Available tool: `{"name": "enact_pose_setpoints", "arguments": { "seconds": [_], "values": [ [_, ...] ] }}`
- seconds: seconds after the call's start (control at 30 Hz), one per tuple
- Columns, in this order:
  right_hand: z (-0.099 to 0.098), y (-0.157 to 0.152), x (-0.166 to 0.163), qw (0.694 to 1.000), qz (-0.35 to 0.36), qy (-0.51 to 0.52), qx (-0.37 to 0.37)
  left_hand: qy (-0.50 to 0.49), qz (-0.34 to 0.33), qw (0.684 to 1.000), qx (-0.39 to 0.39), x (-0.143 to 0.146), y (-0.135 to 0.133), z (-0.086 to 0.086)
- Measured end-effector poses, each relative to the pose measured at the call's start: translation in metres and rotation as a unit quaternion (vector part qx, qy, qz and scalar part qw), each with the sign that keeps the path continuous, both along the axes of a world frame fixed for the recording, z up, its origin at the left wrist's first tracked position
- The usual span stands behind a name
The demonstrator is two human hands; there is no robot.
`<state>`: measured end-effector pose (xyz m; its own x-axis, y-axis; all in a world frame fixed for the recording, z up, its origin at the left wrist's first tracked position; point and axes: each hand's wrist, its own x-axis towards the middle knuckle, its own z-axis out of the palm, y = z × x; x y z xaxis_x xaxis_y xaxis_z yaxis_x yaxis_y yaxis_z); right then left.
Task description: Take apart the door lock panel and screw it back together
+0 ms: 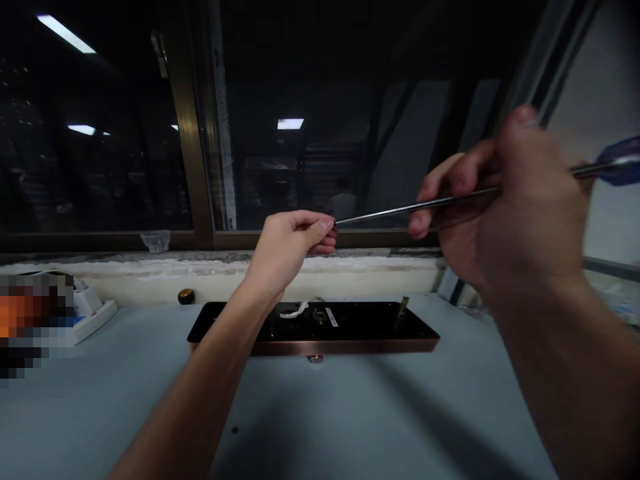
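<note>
A long-shafted screwdriver [375,214] with a blue handle lies across the fingers of my right hand [525,207], which is raised at the right and closed around it. Its tip points left and meets the pinched fingertips of my left hand [295,243]. A tiny dark piece shows at that meeting point; what my left fingers pinch is too small to name. Below my hands rests a long black plate with a copper-coloured rim [360,327]. A white wire [295,312], a label [332,317] and a brass threaded post [403,306] are on it. My left forearm covers part of the plate.
The plate sits on a pale blue-grey table [400,407]. At the back are a dark round knob [186,296] and, on the window sill, a clear plastic cup [157,241]. A white power strip [95,321] lies at the left. A small dark speck [235,430] is near the front.
</note>
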<state>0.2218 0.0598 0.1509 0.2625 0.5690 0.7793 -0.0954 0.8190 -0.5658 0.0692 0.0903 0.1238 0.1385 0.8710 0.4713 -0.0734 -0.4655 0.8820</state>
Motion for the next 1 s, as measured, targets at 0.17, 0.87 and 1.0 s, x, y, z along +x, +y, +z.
{"name": "enact_pose_setpoints", "arguments": {
  "seconds": [0.17, 0.87, 1.0],
  "values": [
    [0.004, 0.011, 0.013, 0.993, -0.005, 0.022, -0.116, 0.33, -0.014, 0.938, 0.104, -0.007, -0.006, -0.001],
    [-0.042, 0.073, 0.068, 0.879, -0.132, -0.278, -0.365, 0.715, -0.048, 0.687, -0.116, -0.063, 0.03, -0.013],
    [-0.047, 0.078, 0.07, 0.876, -0.129, -0.287, -0.366, 0.716, -0.047, 0.686, -0.118, -0.063, 0.029, -0.013]
  ]
}}
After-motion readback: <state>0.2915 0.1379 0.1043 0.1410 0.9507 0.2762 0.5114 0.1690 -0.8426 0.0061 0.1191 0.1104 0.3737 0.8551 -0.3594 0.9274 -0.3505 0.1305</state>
